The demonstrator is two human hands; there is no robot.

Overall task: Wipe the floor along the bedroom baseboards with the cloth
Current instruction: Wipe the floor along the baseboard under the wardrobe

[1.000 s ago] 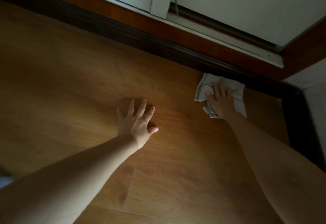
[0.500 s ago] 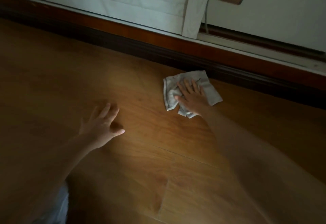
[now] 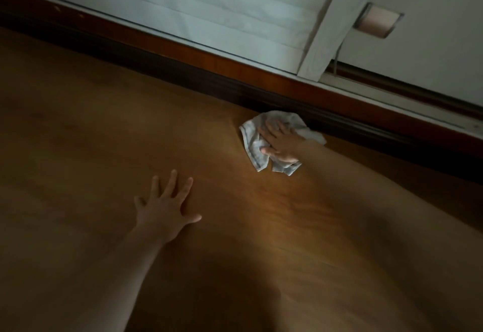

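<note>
- My right hand (image 3: 281, 142) lies flat on the cloth (image 3: 257, 146), fingers straight and a little spread, pressing it onto the wooden floor (image 3: 104, 122); nothing is pinched or curled round.
- The cloth is bunched under that palm, its far edge touching the foot of the dark baseboard (image 3: 261, 94), its loose corners trailing toward me.
- My left hand (image 3: 167, 206) rests flat on the floor with fingers splayed, holding nothing, well apart from the cloth and farther from the wall; I judge it only props me up.
- The baseboard runs as one long line from upper left to lower right, so the wipe should follow that axis.
- The right hand is plainly the nearer one, and I think it should keep the cloth's edge tight against the board.
</note>
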